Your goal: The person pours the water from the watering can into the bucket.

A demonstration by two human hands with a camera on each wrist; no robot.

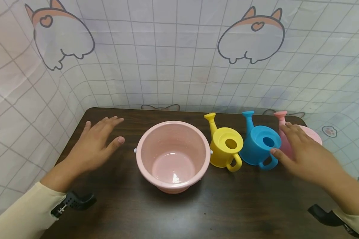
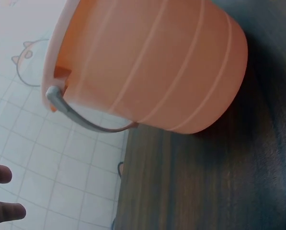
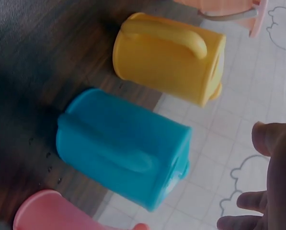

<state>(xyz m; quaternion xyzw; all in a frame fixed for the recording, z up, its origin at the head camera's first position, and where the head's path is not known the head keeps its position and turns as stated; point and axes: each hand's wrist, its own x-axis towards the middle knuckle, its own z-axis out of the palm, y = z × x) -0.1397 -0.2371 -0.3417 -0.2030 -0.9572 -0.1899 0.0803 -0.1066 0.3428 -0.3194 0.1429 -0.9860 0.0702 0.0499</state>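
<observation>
A pink bucket (image 1: 173,189) stands upright in the middle of the dark table, its grey handle (image 2: 85,120) hanging down on the far side. To its right are a yellow watering can (image 1: 218,152), a blue watering can (image 1: 252,149) and a pink watering can (image 1: 312,134), all upright with spouts towards the back. My left hand (image 1: 92,146) hovers left of the bucket, fingers spread and holding nothing. Over the pink can, partly hiding it, is my right hand (image 1: 308,156), fingers extended; whether it touches the can I cannot tell. Its thumb is near the blue can.
A white gridded cloth (image 1: 167,49) with cartoon animal drawings hangs behind the table and at its sides. The brown wooden tabletop (image 1: 173,215) has a few water drops on it. A black strap mount (image 1: 74,200) sits on the left wrist, another (image 1: 326,215) on the right.
</observation>
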